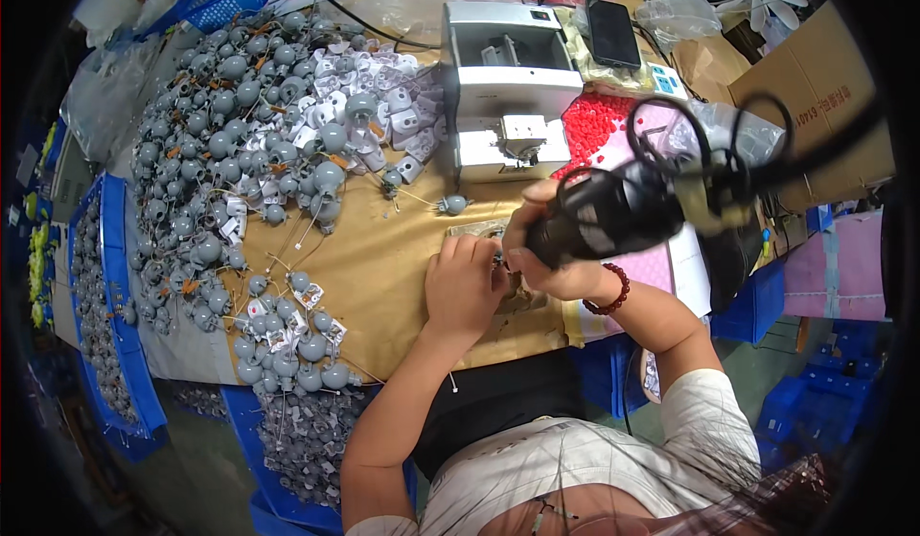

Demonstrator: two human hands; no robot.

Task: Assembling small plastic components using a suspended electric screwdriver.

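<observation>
My right hand [551,273], with a dark red bead bracelet [613,289] at its wrist, is wrapped round a thick black power screwdriver [609,215] with a coiled cord [767,138]. The tool lies tilted, its narrow end toward my left hand. My left hand [460,287] is closed, its fingertips pressed on a small part at a low fixture [517,296] near the table's front edge. What they pinch is mostly hidden by the fingers. Just beyond that hand lies one grey round motor-like piece [452,205] with a thin wire.
Grey wired units [230,143] and white plastic housings [402,119] are heaped at the left. A silver-white bench machine [513,76] stands ahead, with small red parts [594,124] and a phone [611,33] beside it. Blue bins [120,306] flank the table; a cardboard box [815,95] sits right.
</observation>
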